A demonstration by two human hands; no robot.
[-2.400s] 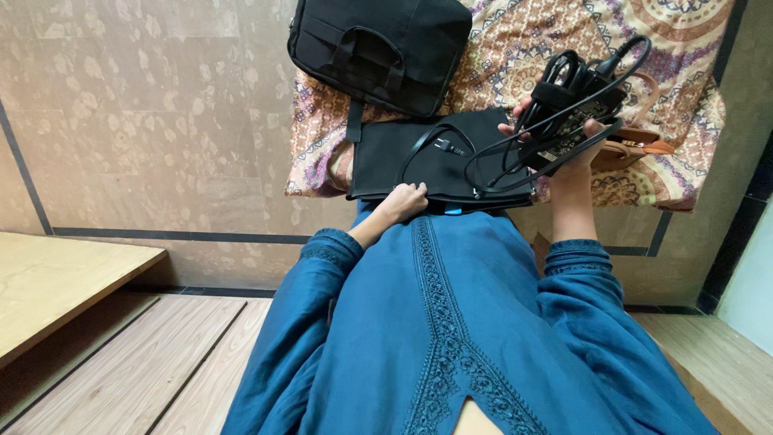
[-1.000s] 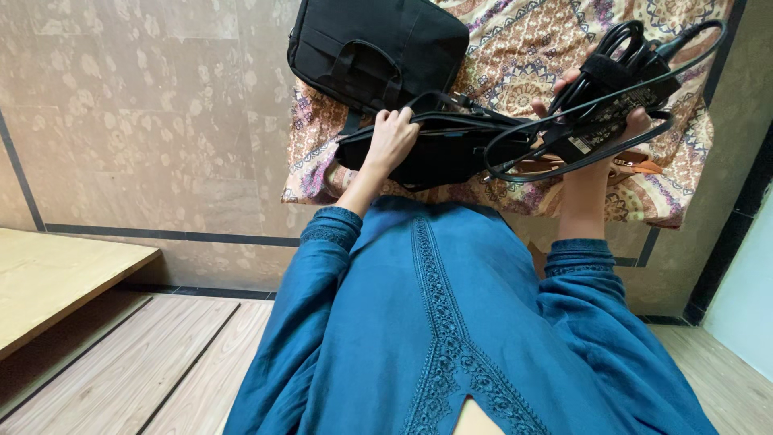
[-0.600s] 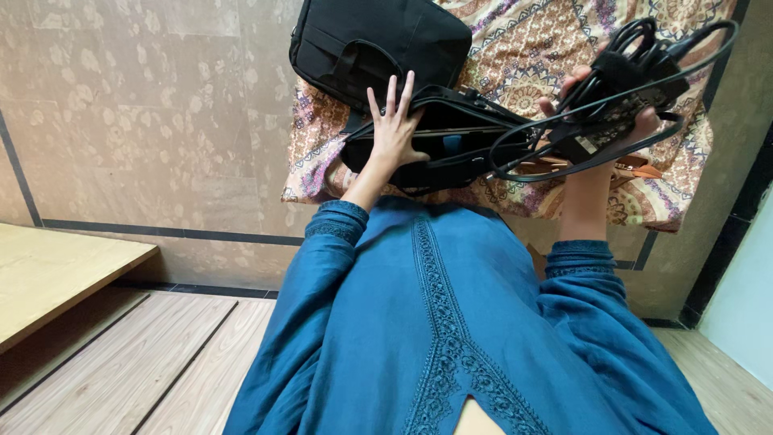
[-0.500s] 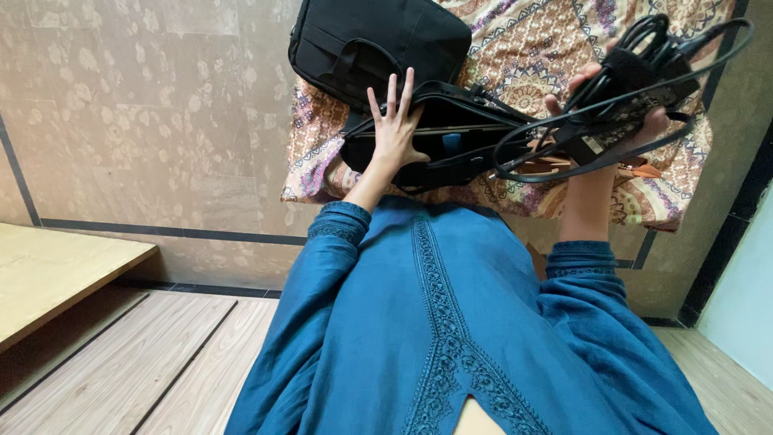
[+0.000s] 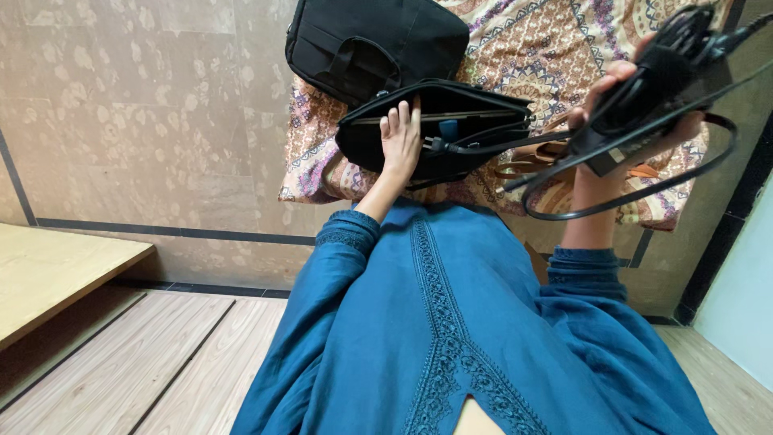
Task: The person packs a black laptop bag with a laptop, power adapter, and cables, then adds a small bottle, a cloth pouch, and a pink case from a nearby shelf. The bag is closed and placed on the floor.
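left hand (image 5: 400, 141) flat, right hand (image 5: 636, 105) clenched, raised.

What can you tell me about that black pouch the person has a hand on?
The pouch is black, soft and fabric-looking, flat and roughly oval. It lies on a patterned cloth, just below a larger black bag. Its top is open, showing a flat inner edge and something blue inside. The left hand rests on its front with fingers at the opening. A black cable runs from it to the bundle in the right hand.
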